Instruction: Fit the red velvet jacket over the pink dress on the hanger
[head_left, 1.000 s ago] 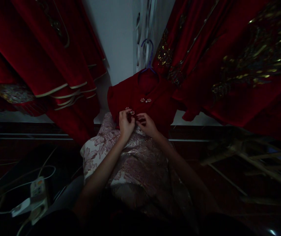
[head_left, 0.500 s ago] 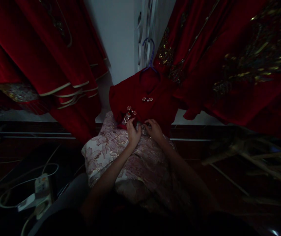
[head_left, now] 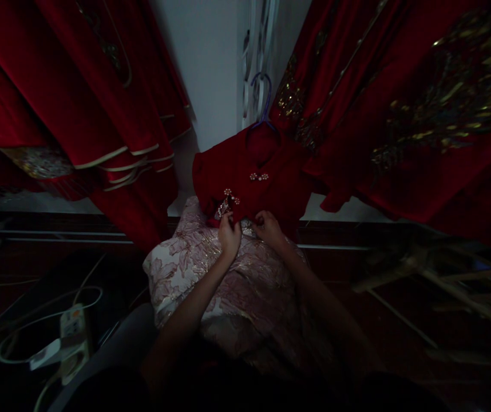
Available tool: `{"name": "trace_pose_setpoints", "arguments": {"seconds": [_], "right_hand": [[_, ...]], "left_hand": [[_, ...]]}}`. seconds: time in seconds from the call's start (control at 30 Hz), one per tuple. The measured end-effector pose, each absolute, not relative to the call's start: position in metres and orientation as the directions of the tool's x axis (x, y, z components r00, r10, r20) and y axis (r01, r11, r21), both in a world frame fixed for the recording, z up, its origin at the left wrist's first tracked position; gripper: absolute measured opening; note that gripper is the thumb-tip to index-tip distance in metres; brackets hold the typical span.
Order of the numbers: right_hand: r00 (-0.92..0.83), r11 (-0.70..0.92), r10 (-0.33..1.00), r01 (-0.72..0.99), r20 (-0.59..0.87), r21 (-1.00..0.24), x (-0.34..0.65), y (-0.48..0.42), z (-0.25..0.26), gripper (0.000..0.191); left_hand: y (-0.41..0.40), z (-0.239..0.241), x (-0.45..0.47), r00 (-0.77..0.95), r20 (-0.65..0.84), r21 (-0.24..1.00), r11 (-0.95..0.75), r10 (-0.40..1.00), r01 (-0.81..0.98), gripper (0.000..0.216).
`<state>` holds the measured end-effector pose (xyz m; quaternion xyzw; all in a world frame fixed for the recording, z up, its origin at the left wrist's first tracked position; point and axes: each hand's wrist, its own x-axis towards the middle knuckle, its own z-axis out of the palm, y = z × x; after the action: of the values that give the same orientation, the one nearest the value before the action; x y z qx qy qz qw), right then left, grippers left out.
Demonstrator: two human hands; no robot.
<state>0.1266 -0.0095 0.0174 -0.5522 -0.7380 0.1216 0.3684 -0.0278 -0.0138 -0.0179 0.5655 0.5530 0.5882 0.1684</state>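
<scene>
Far left: power strip [head_left: 72, 325], white adapter [head_left: 44, 355] against it. Floral cloth [head_left: 170, 257] over lap. Left hand [head_left: 230, 236], fingers bent at lower part of red garment [head_left: 215, 166], just below beaded trim [head_left: 227, 193]; can't tell if pinching. Garment hangs on purple hanger [head_left: 267, 100]. Right hand [head_left: 270, 230], fingers curled near garment's lower edge; grip unclear.
</scene>
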Motion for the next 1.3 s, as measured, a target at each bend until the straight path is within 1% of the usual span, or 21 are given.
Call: {"name": "trace_pose_setpoints", "arguments": {"seconds": [0.07, 0.1, 0.2, 0.23, 0.3, 0.33, 0.4, 0.47, 0.57, 0.63, 0.73, 0.8, 0.87, 0.9, 1.0, 1.07, 1.17, 1.27, 1.3], "right_hand": [[-0.106, 0.371, 0.887, 0.744, 0.450, -0.556, 0.128, -0.011, 0.025, 0.012], [-0.101, 0.376, 0.884, 0.734, 0.457, -0.565, 0.129, -0.013, 0.031, 0.010], [-0.082, 0.382, 0.892, 0.665, 0.446, -0.642, 0.138, -0.018, 0.057, 0.009], [-0.060, 0.375, 0.892, 0.650, 0.448, -0.661, 0.142, -0.021, 0.067, 0.011], [-0.010, 0.371, 0.884, 0.624, 0.467, -0.688, 0.150, -0.025, 0.087, 0.016], [0.003, 0.377, 0.883, 0.591, 0.470, -0.713, 0.153, -0.028, 0.096, 0.019], [0.000, 0.382, 0.903, 0.458, 0.430, -0.802, 0.157, -0.034, 0.112, 0.026], [-0.044, 0.328, 0.943, 0.278, 0.329, -0.903, 0.157, -0.042, 0.124, 0.034], [-0.132, 0.202, 0.972, 0.060, 0.193, -0.978, 0.153, -0.052, 0.136, 0.038], [-0.171, 0.157, 0.972, -0.033, 0.160, -0.987, 0.150, -0.057, 0.141, 0.036], [-0.211, 0.119, 0.968, -0.095, 0.137, -0.988, 0.148, -0.060, 0.145, 0.033], [-0.217, 0.122, 0.965, -0.114, 0.145, -0.986, 0.148, -0.061, 0.146, 0.035], [-0.199, 0.148, 0.964, -0.143, 0.175, -0.979, 0.149, -0.061, 0.147, 0.038], [-0.183, 0.163, 0.965, -0.153, 0.190, -0.975, 0.149, -0.062, 0.148, 0.039], [-0.142, 0.192, 0.967, -0.152, 0.213, -0.970, 0.149, -0.062, 0.149, 0.040], [-0.138, 0.189, 0.968, -0.143, 0.208, -0.972, 0.148, -0.063, 0.149, 0.041], [-0.178, 0.152, 0.967, -0.161, 0.180, -0.975, 0.147, -0.064, 0.148, 0.040], [-0.245, 0.096, 0.960, -0.175, 0.138, -0.980, 0.145, -0.064, 0.146, 0.036], [-0.261, 0.085, 0.957, -0.173, 0.129, -0.981, 0.145, -0.064, 0.145, 0.035]], "left_hand": [[-0.016, -0.016, -0.031, -0.331, 0.516, 0.814, -0.332, 0.790, 0.477, 0.028], [-0.017, -0.014, -0.032, -0.353, 0.534, 0.800, -0.326, 0.768, 0.503, 0.027], [-0.022, -0.007, -0.035, -0.393, 0.566, 0.771, -0.297, 0.725, 0.563, 0.022], [-0.023, -0.005, -0.035, -0.388, 0.574, 0.763, -0.299, 0.722, 0.573, 0.022], [-0.024, -0.003, -0.036, -0.354, 0.592, 0.744, -0.322, 0.724, 0.585, 0.034], [-0.024, -0.003, -0.037, -0.331, 0.598, 0.734, -0.333, 0.730, 0.592, 0.044], [-0.023, -0.005, -0.038, -0.302, 0.597, 0.725, -0.338, 0.743, 0.601, 0.057], [-0.022, -0.006, -0.041, -0.311, 0.573, 0.741, -0.316, 0.759, 0.593, 0.058], [-0.023, -0.002, -0.044, -0.362, 0.525, 0.808, -0.316, 0.770, 0.497, 0.053], [-0.026, 0.008, -0.044, -0.387, 0.520, 0.845, -0.390, 0.762, 0.367, 0.050], [-0.036, 0.027, -0.035, -0.441, 0.547, 0.831, -0.525, 0.712, 0.184, 0.044], [-0.044, 0.036, -0.027, -0.456, 0.565, 0.807, -0.575, 0.687, 0.134, 0.042], [-0.049, 0.037, -0.018, -0.385, 0.575, 0.810, -0.570, 0.722, 0.140, 0.041], [-0.050, 0.035, -0.014, -0.301, 0.572, 0.820, -0.546, 0.763, 0.175, 0.042], [-0.044, 0.019, -0.007, 0.018, 0.480, 0.811, -0.452, 0.877, 0.370, 0.046], [-0.038, 0.007, -0.006, 0.138, 0.418, 0.773, -0.431, 0.898, 0.466, 0.047], [-0.033, -0.003, -0.007, 0.157, 0.441, 0.741, -0.457, 0.884, 0.491, 0.037], [-0.034, -0.003, -0.009, 0.107, 0.550, 0.719, -0.535, 0.828, 0.444, 0.018], [-0.034, -0.002, -0.010, 0.068, 0.587, 0.712, -0.554, 0.807, 0.431, 0.016]]}}
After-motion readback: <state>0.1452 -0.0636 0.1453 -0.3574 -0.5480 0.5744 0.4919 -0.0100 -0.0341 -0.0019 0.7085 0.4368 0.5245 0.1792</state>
